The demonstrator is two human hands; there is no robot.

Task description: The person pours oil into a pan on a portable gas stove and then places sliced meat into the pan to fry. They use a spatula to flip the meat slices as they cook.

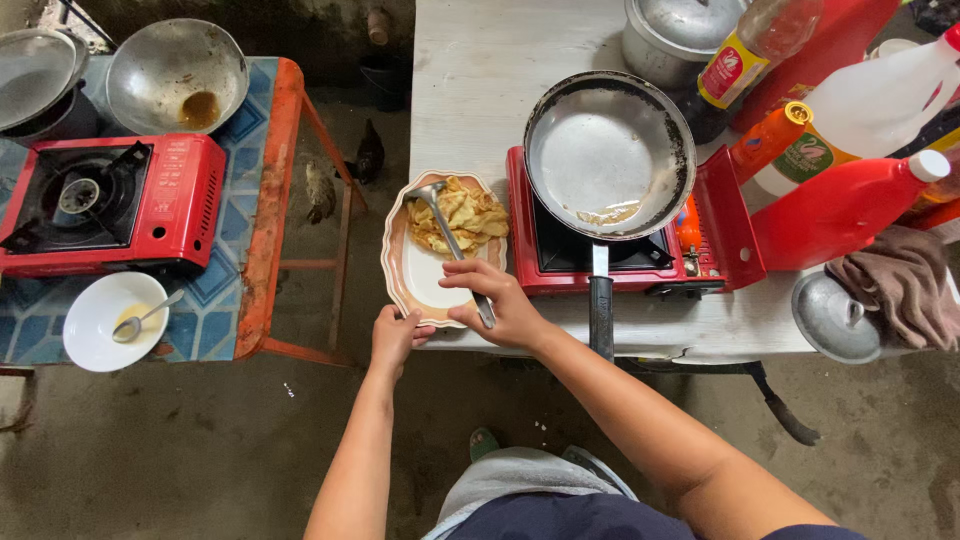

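Presently right hand (500, 300) fingers clamped on ladle (450, 238), bowl pointing up-left onto omelette (462, 217); left hand (397, 335) grips plate (420, 280) rim. Red bottles (840, 205) far right, yellow-labelled.

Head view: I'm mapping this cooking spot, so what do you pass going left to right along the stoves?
Left red stove → orange table frame → oval plate of fried egg → frying pan on the second red stove → red bottle.

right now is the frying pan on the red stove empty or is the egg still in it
Nearly empty: the frying pan shows bare metal with only a small scrap near its front edge. The fried egg lies on the plate.
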